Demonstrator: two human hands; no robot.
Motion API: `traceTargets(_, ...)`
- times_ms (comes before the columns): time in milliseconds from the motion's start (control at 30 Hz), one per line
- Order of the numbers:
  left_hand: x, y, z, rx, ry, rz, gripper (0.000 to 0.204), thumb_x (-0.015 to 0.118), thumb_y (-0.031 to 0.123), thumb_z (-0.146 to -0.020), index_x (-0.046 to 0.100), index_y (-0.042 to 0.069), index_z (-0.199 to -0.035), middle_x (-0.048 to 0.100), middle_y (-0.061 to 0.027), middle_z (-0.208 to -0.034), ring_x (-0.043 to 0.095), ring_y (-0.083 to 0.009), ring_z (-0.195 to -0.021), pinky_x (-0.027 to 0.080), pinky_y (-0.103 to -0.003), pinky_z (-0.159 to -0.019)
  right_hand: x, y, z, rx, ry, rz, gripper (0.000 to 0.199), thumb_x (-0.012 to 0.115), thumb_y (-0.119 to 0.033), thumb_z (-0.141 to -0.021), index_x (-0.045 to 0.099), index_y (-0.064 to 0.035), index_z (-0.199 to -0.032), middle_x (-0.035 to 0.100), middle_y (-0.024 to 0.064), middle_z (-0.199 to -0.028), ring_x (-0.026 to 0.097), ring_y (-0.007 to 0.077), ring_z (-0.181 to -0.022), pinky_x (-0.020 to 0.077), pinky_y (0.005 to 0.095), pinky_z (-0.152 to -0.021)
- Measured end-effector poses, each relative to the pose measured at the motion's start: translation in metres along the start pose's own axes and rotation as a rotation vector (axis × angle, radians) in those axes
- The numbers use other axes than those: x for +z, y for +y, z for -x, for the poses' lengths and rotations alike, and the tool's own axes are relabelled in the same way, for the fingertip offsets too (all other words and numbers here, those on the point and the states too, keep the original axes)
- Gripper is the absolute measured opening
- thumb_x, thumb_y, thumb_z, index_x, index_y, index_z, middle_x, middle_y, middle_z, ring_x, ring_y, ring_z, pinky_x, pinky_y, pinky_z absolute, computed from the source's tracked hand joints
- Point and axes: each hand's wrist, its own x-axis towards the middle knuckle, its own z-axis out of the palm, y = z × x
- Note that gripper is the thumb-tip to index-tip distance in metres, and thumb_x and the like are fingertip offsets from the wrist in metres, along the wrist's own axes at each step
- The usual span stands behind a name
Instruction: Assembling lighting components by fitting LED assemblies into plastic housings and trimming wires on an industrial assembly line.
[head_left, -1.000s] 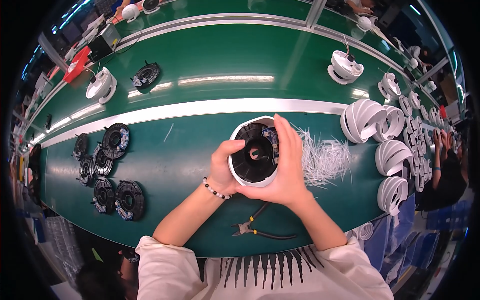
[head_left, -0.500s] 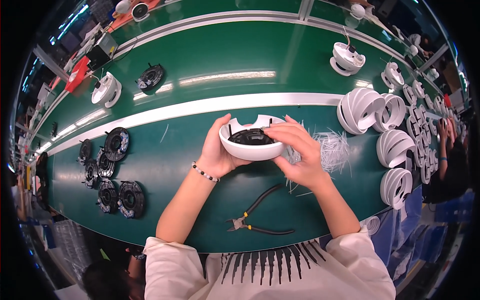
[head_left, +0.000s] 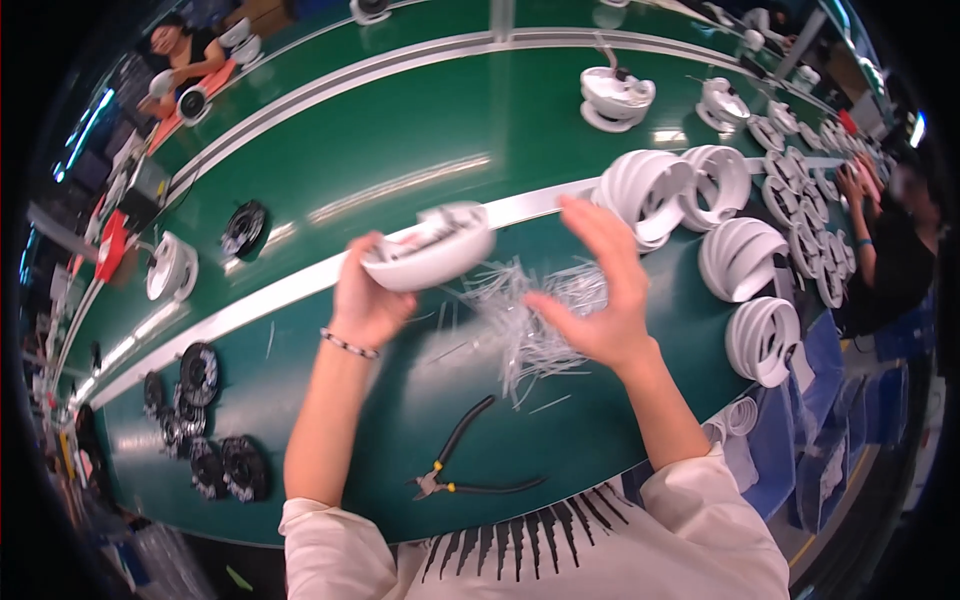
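My left hand [head_left: 368, 302] grips a white bowl-shaped plastic housing [head_left: 430, 262] by its left end, holding it tilted above the bench. Dark parts sit inside its rim, but motion blurs them. My right hand [head_left: 610, 305] is apart from the housing, fingers and thumb spread, with nothing in it. Below and between the hands lies a loose pile of thin clear-white plastic strips [head_left: 530, 350]. Nearer to me, a pair of cutting pliers [head_left: 432, 484] with black handles rests on the green bench top, its jaws pointing left.
Several black round parts [head_left: 242, 468] lie at left. White rings [head_left: 640, 195] stand in stacks at right, beside rows of small white parts [head_left: 805, 225]. White assemblies [head_left: 617, 98] stand beyond the pale bench strip [head_left: 530, 203]. A co-worker's arm [head_left: 862, 230] is at far right.
My right hand has let go of the housing and opened to its right. My left hand has tilted the housing and carried it up and leftward. The whole view has turned toward the right.
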Motion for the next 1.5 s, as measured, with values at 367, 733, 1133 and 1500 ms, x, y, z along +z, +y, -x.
traceTargets(367,-0.029,0.055,-0.127,0.491,0.368,-0.543,0.054,0.05,0.036,-0.082,0.025,0.012,-0.124,0.046,-0.0163,-0.109,0.06,-0.0305,-0.068,0.053,-0.037,-0.055,-0.05,0.122,0.032,0.45,0.132,0.283,0.012,0.061,-0.009,-0.073,0.057,0.0018,-0.071,0.056,0.0074,-0.066,0.052,0.0148,-0.059,0.0395,0.0254,-0.054)
traceTargets(733,-0.16,0.239,-0.074,0.66,1.115,-2.191,0.044,0.057,0.023,-0.073,0.047,0.008,-0.113,0.053,-0.0112,-0.111,0.043,-0.0271,-0.11,0.041,-0.04,-0.087,-0.056,-0.044,0.038,-0.104,-0.188,0.21,0.005,0.055,0.0,-0.069,0.056,-0.0005,-0.075,0.058,0.0127,-0.086,0.057,0.0272,-0.07,0.0462,0.0322,-0.063)
traceTargets(1133,-0.133,0.154,-0.011,0.857,0.763,-1.247,0.025,0.063,0.007,-0.071,0.055,-0.002,-0.093,0.057,-0.0068,-0.084,0.056,-0.012,-0.071,0.05,-0.026,-0.06,0.04,-0.096,0.088,-0.444,-1.232,-0.178,0.017,0.056,-0.013,-0.063,0.056,-0.0018,-0.075,0.057,0.0079,-0.082,0.057,0.0234,-0.069,0.0452,0.0326,-0.062)
traceTargets(1500,-0.062,0.035,0.061,0.87,0.222,-0.409,0.032,0.047,-0.004,-0.08,0.035,0.0,-0.11,0.051,-0.0119,-0.104,0.056,-0.0179,-0.088,0.052,-0.03,-0.07,0.08,-0.11,0.056,0.016,-1.22,0.026,0.105,0.078,-0.038,-0.047,0.022,-0.0018,-0.129,0.016,0.0257,-0.131,0.02,0.0458,-0.118,0.017,0.0642,-0.09)
